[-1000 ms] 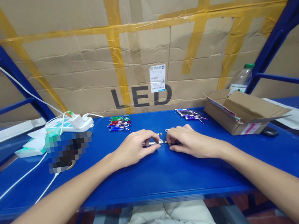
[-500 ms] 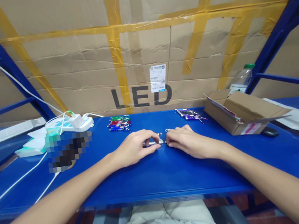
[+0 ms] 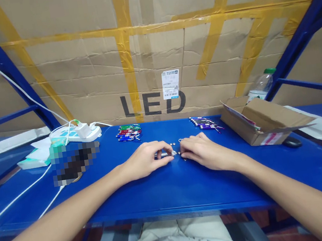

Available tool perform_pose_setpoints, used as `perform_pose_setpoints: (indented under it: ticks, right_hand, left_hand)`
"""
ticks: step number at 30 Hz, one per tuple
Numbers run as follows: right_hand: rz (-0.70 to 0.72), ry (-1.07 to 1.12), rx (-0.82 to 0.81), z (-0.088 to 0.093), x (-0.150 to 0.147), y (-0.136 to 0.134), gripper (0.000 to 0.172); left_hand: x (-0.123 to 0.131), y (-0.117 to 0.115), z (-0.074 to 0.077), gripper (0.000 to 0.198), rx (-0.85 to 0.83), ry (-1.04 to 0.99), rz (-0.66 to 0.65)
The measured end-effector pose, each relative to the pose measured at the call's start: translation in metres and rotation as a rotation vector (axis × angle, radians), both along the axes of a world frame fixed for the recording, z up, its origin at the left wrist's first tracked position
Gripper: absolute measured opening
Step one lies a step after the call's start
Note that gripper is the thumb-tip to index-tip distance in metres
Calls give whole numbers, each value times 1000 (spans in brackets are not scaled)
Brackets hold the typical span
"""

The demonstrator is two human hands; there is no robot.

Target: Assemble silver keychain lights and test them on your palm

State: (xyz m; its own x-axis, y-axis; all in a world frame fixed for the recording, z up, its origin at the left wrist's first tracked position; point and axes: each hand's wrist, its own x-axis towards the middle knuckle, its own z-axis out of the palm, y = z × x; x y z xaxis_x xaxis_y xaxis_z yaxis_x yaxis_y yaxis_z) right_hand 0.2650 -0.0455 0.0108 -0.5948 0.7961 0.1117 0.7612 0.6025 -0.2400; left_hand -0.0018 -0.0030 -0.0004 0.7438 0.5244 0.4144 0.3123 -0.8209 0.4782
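Silvery and slim, the tube [image 3: 163, 155] sits pinched in our left fingers [image 3: 165, 161] over the desk [image 3: 165, 193], and we do best holding it steady, our right fingers [image 3: 186, 147] bunched beside round pieces [image 3: 174, 143], any hold hidden.

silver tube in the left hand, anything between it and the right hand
Yes, a small round piece lies in the narrow gap, close by the right hand; whether they touch is unclear. Nothing else visible stands between that hand and the silver tube.
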Motion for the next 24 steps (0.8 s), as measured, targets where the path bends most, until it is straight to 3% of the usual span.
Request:
perform_pose_setpoints:
  ticks: [7,24]
  right_hand:
    - [99,-13,-26,3,5,-1,6]
    - [71,-9,-31,-2,0,-2,13]
  left_hand:
    - [1,1,-2,15,-62,-5,5]
    - [1,1,0,17,-76,5,10]
